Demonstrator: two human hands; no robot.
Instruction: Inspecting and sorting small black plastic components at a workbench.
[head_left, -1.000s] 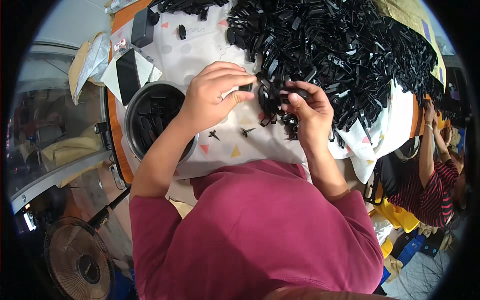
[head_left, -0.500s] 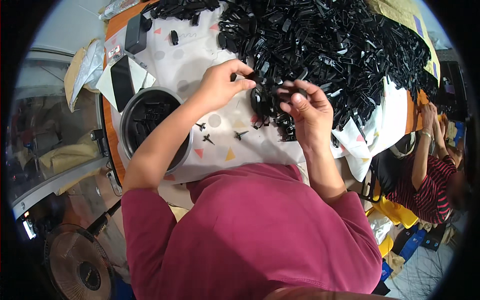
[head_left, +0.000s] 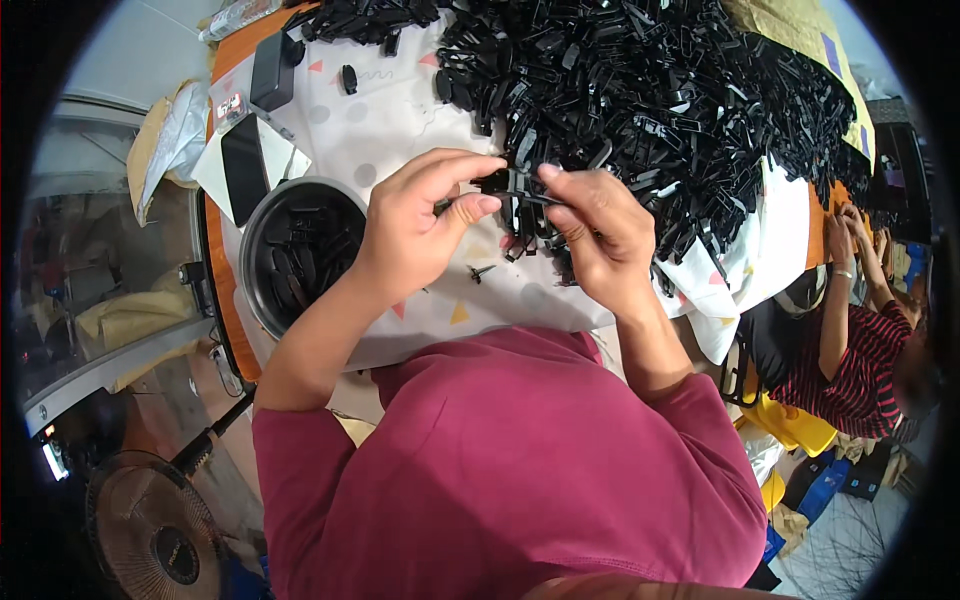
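**Together, both hands pinch one small black part**

Here the left hand [head_left: 415,225] and the right hand [head_left: 595,235] meet over the patterned white cloth [head_left: 400,120], fingertips of each clamped on a small black plastic part [head_left: 505,183] held between them, at the near edge of the big heap of black plastic pieces [head_left: 660,90]. A round grey bowl [head_left: 255,215] with more black pieces sits left of the left hand. A tiny black bit [head_left: 480,271] lies on the cloth just near the hands. A phone [head_left: 243,167] lies far left. Another person in a striped sleeve [head_left: 865,375] sits at the right.
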